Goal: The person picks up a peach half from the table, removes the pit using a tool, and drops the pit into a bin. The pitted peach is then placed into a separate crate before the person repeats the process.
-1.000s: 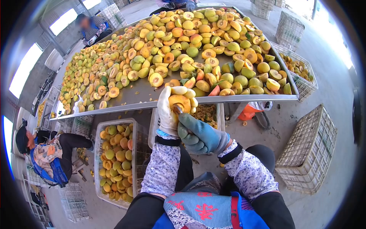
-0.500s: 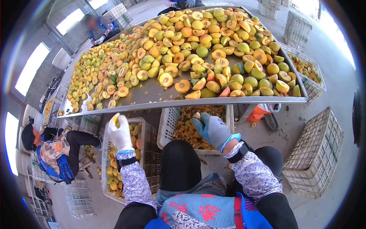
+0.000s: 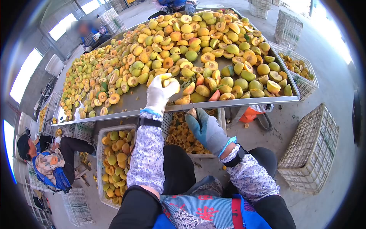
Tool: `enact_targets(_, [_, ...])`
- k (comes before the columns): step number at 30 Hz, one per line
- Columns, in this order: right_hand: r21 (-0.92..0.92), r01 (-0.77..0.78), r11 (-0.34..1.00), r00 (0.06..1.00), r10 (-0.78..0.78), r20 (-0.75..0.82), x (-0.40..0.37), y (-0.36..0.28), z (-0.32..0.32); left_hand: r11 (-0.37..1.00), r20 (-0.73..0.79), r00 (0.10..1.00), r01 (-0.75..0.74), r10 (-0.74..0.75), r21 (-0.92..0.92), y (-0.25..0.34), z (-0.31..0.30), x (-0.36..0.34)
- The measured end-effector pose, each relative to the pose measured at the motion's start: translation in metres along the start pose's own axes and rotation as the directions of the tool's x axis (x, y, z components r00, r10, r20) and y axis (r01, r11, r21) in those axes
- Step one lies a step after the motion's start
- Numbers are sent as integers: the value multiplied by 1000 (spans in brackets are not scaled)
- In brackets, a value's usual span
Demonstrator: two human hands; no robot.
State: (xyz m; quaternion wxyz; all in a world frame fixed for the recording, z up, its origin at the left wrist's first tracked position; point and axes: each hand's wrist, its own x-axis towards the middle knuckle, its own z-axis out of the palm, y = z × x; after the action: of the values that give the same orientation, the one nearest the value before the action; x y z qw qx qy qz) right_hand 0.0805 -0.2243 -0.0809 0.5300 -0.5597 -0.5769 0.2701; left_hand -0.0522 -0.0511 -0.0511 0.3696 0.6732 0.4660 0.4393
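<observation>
My left hand (image 3: 159,93), in a white glove, is over the near edge of the metal table (image 3: 129,102). Its fingers are closed around a yellow peach half (image 3: 172,86), beside the heap of halved peaches (image 3: 164,44). Lower and to the right is my right hand (image 3: 207,129), in a grey-blue glove, above a crate of cut fruit pieces (image 3: 184,131). Its thumb and fingers pinch a small brownish thing (image 3: 193,113) that I cannot make out.
Left of my knees stands a crate of peach halves (image 3: 115,164). Stacked crates (image 3: 309,149) stand at the right, and another filled crate (image 3: 299,68) is beside the table. A seated co-worker (image 3: 49,160) is at the left; others sit behind the table.
My left hand has moved up and right from above the left crate to the heap, where it grips a peach half. My right hand has shifted slightly and keeps its pinch.
</observation>
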Motion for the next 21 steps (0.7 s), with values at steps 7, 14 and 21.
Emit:
enact_targets(7, [129, 62, 990, 997, -68, 46, 1, -21, -5, 843, 119, 986, -38, 120, -537, 48, 11, -80])
enact_targets(14, [197, -15, 980, 998, 3, 63, -6, -11, -1, 541, 86, 992, 121, -91, -832, 54, 43, -103])
enact_targets(21, [262, -171, 950, 966, 109, 235, -12, -11, 4, 553, 114, 983, 175, -143, -814, 43, 32, -101])
